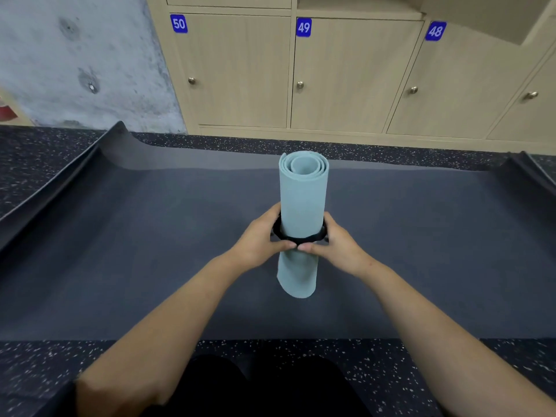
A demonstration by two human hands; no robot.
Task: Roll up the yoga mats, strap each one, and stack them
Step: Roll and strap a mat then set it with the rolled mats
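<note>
head view: a person's two bare arms reach forward, and both hands meet around a pale blue rolled mat (303,191) standing on end. the left hand (261,240) and right hand (337,245) each curl around a black strap (296,237) that rings the roll, thumbs pinching it where they nearly touch at the near side. most of the roll rises above the grip, showing its spiral end; a shorter part hangs below the grip.

under the hands, a dark grey mat (150,236) lies spread flat, its ends curling up far to either side of the grip. beyond the grip are numbered lockers (346,76), and speckled floor (421,371) lies nearer than the hands.

by my judgement one mat is rolled and its strapping is underway; the dark mat is not yet rolled, and no stack is visible.

the thumbs cover any fastening, so i cannot tell if the strap is closed. its far side is hidden behind the roll. whether the roll's lower end rests on the dark mat is unclear.
</note>
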